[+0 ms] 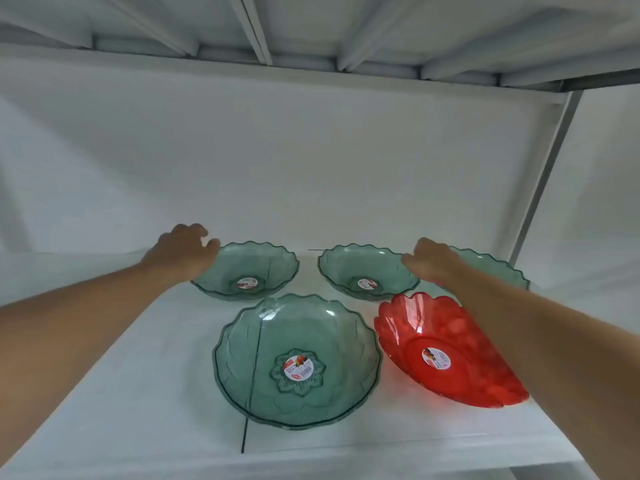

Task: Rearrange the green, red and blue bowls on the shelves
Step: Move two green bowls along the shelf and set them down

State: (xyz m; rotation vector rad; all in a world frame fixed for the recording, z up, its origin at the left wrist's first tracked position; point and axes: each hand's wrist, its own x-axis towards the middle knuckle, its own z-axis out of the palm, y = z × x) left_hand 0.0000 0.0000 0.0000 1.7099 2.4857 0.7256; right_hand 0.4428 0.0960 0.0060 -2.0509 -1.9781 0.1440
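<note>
Several translucent green scalloped bowls stand on the white shelf (145, 393): one back left (256, 268), one back middle (363, 268), one back right (498, 271) half hidden by my right arm, and a larger-looking one in front (298, 362). A red bowl (440, 344) lies tilted at the front right, partly under my right forearm. My left hand (183, 252) curls over the left rim of the back-left bowl. My right hand (433, 261) rests between the back-middle and back-right bowls, thumb by the middle bowl's rim; its fingers are hidden. No blue bowl is in view.
A white back wall closes the shelf behind the bowls. The underside of the upper shelf (311, 46) hangs close overhead. A grey metal upright (550, 168) stands at the right. A thin dark seam (249, 403) runs across the shelf under the front bowl.
</note>
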